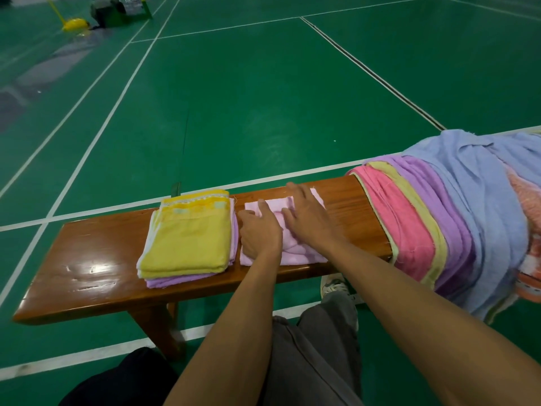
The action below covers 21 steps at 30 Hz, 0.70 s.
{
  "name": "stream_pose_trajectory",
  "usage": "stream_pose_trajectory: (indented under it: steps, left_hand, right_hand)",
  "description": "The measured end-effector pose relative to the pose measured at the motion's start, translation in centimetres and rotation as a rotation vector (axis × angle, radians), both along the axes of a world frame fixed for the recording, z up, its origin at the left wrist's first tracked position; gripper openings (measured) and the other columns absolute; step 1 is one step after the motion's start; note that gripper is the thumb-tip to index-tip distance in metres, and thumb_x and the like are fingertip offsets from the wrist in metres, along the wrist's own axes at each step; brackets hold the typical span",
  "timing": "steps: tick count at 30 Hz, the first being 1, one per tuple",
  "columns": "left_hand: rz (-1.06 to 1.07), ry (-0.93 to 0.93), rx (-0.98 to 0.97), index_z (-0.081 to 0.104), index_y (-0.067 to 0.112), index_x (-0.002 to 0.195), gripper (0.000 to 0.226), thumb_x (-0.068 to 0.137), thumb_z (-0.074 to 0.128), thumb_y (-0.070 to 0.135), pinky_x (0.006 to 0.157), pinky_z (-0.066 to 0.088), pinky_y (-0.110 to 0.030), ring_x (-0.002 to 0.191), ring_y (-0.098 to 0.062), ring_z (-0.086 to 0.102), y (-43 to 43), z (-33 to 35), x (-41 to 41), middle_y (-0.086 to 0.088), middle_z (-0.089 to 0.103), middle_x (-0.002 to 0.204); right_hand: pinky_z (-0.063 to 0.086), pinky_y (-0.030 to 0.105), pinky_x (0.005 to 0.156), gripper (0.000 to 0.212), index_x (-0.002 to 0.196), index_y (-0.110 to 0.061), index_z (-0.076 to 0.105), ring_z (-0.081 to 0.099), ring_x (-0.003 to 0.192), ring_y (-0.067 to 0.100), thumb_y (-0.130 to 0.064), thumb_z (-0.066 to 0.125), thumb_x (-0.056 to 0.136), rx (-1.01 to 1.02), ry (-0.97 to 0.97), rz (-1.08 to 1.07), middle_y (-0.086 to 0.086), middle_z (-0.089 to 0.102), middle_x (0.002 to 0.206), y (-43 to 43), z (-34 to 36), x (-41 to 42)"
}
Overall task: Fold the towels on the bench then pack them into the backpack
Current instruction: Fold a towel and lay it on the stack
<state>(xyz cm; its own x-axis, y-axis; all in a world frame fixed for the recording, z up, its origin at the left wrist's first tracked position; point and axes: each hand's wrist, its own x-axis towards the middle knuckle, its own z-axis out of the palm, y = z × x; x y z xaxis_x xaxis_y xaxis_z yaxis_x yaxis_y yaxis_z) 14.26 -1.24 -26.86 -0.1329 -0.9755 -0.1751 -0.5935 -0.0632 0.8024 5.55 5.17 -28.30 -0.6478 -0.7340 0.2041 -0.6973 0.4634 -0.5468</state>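
A light pink towel point(295, 254) lies folded small on the wooden bench point(96, 256), in the middle of it. My left hand point(259, 232) rests flat on its left part, fingers fairly straight. My right hand point(307, 218) presses on its right part with the fingers spread toward the far edge. To the left sits a folded stack, a yellow towel point(187, 238) over a lilac towel point(175, 281). Draped over the bench's right end are several unfolded towels point(439, 218) in pink, yellow-green, purple, blue and orange. A dark object point(128, 379) at the bottom left may be the backpack.
The bench stands on a green sports court with white lines. My legs in grey trousers and a shoe point(333, 285) are below the bench's near edge. A yellow net-post base point(74, 24) and dark gear point(106, 10) lie far off at the top left.
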Motion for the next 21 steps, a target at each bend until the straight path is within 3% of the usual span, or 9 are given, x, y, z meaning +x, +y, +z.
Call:
stream_pose_trajectory:
  steps: [3, 8, 11, 14, 16, 19, 21]
  left_hand:
    - [-0.109, -0.037, -0.059, 0.045, 0.021, 0.137, 0.053, 0.097, 0.053, 0.055, 0.087, 0.043, -0.031, 0.116, -0.029, 0.061, 0.4, 0.5, 0.3, -0.006, 0.062, 0.134]
    - [-0.377, -0.067, -0.134, 0.034, 0.035, 0.148, 0.058, 0.096, 0.057, 0.049, 0.077, 0.049, -0.031, 0.106, -0.022, 0.064, 1.1, -0.1, 0.4, 0.003, 0.066, 0.127]
    - [-0.301, 0.016, -0.184, 0.047, 0.029, 0.141, 0.044, 0.099, 0.059, 0.030, 0.080, 0.045, -0.028, 0.113, -0.024, 0.062, 0.8, 0.6, 0.6, -0.001, 0.064, 0.132]
    - [-0.151, 0.114, -0.164, 0.055, 0.024, 0.133, 0.034, 0.101, 0.051, 0.016, 0.080, 0.041, -0.025, 0.112, -0.022, 0.060, 0.3, 0.9, 1.3, -0.002, 0.065, 0.129]
    - [-0.096, 0.124, -0.120, 0.055, 0.023, 0.134, 0.037, 0.100, 0.049, 0.011, 0.083, 0.045, -0.029, 0.116, -0.024, 0.060, 0.0, 0.8, 1.8, -0.003, 0.064, 0.132]
    - [-0.060, 0.061, -0.075, 0.047, 0.021, 0.145, 0.052, 0.095, 0.055, 0.009, 0.099, 0.049, -0.041, 0.127, -0.031, 0.055, -0.6, 0.3, 2.1, -0.006, 0.057, 0.142]
    - [-0.085, -0.032, -0.163, 0.048, 0.020, 0.144, 0.054, 0.091, 0.060, 0.011, 0.101, 0.048, -0.044, 0.127, -0.031, 0.052, -0.5, 0.2, 1.9, -0.008, 0.055, 0.141]
  right_hand:
    - [0.051, 0.032, 0.102, 0.042, 0.140, -0.019, 0.048, 0.053, 0.129, 0.021, -0.026, 0.059, 0.100, 0.015, 0.068, 0.056, 0.003, 0.046, 0.149, 0.3, -0.9, 0.3]
    - [0.049, 0.026, 0.098, 0.035, 0.131, -0.017, 0.057, 0.054, 0.123, 0.018, -0.028, 0.065, 0.098, -0.032, 0.079, 0.079, 0.002, 0.052, 0.143, 1.6, -1.5, 0.0]
    - [0.042, 0.033, 0.109, 0.036, 0.132, -0.017, 0.061, 0.050, 0.133, 0.022, -0.029, 0.062, 0.099, 0.030, 0.214, 0.027, 0.005, 0.053, 0.147, 2.2, -1.4, -0.1]
    - [0.030, 0.037, 0.118, 0.038, 0.137, -0.020, 0.055, 0.043, 0.140, 0.024, -0.038, 0.043, 0.106, 0.048, 0.261, 0.017, 0.006, 0.049, 0.151, 2.8, -1.2, -0.2]
    - [0.025, 0.038, 0.121, 0.044, 0.143, -0.020, 0.049, 0.036, 0.146, 0.024, -0.041, 0.038, 0.107, 0.081, 0.238, 0.005, 0.007, 0.041, 0.157, 3.0, -1.1, -0.1]
    - [0.013, 0.040, 0.124, 0.050, 0.150, -0.021, 0.042, 0.020, 0.153, 0.026, -0.044, 0.033, 0.107, 0.187, 0.196, 0.007, 0.007, 0.026, 0.165, 2.8, -0.8, 0.2]
    - [0.007, 0.043, 0.125, 0.054, 0.154, -0.022, 0.035, 0.010, 0.156, 0.026, -0.047, 0.028, 0.107, 0.278, 0.232, 0.048, 0.007, 0.018, 0.168, 2.7, -1.1, 0.3]
